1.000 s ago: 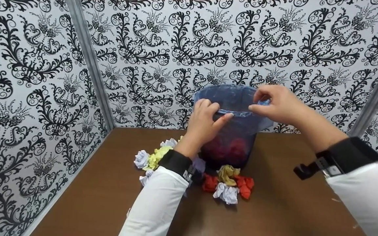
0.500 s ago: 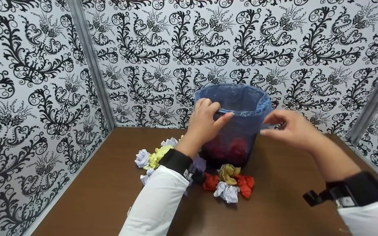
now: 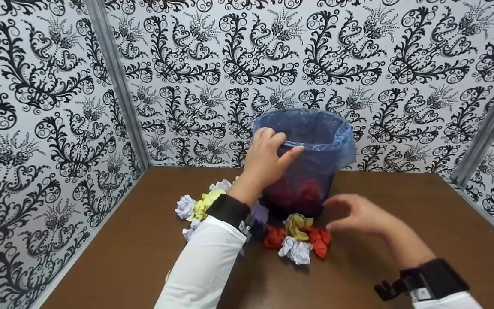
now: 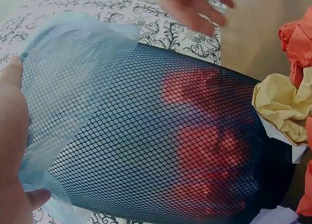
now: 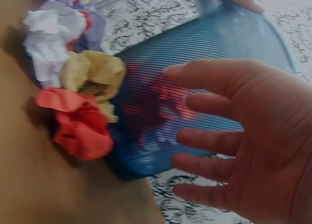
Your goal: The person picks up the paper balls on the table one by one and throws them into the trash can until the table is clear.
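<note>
A mesh wastebasket [image 4: 122, 131] stands on the table, lined with a translucent blue bag [image 3: 345, 146] folded over its rim. Red crumpled paper [image 4: 204, 146] shows through the mesh near the bottom. My left hand [image 3: 266, 159] grips the near left part of the rim, thumb in front over the bag. My right hand [image 3: 358, 214] is right of the basket, low over the table, fingers spread and holding nothing. Closest to it is a red paper ball [image 5: 80, 124], beside a mustard one [image 5: 95, 75] and a white one [image 3: 296, 250]. Another red ball [image 3: 275, 237] lies left of these.
More crumpled balls lie left of the basket, partly behind my left forearm: a yellow one [image 3: 208, 202], a white one [image 3: 185, 207] and a lilac one [image 3: 260, 213]. Patterned wall panels [image 3: 187, 86] close off the back and sides of the brown table [image 3: 122, 240].
My right hand has let go of the bag's edge at the right of the rim and come down towards the paper balls. The left hand has stayed on the rim.
</note>
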Demonstrator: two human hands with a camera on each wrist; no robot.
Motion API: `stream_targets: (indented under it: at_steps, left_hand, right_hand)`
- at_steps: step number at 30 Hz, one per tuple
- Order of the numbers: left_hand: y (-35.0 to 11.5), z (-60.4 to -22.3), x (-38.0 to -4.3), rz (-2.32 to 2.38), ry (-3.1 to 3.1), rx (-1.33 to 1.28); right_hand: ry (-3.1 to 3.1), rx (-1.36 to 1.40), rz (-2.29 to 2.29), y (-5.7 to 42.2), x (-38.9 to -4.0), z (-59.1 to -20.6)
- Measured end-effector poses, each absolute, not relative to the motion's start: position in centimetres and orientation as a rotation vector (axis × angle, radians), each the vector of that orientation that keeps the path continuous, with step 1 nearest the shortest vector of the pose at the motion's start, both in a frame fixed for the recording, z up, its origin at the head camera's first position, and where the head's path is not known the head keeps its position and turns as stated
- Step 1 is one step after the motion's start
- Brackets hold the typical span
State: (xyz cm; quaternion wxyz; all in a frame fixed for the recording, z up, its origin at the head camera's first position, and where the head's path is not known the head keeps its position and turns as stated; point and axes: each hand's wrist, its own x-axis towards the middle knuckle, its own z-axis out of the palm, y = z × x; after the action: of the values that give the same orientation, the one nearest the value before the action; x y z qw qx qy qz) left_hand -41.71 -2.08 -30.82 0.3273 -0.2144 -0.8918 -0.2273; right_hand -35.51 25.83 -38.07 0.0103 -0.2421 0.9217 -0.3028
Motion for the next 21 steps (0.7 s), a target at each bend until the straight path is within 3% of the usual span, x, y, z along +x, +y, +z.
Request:
stream_targets:
  at_steps: [9,21]
  left_hand:
    - [-2.0,-31.2,-41.8,-0.616,-2.336,-0.558]
    - [-2.3,-30.8,-41.9,-0.617,-2.329,-0.566]
  right_hand:
    - [2.799,-0.841,-0.922,23.7,-35.7,-41.3]
    - [2.756,-0.933,-0.844,23.3,-36.5,-42.9]
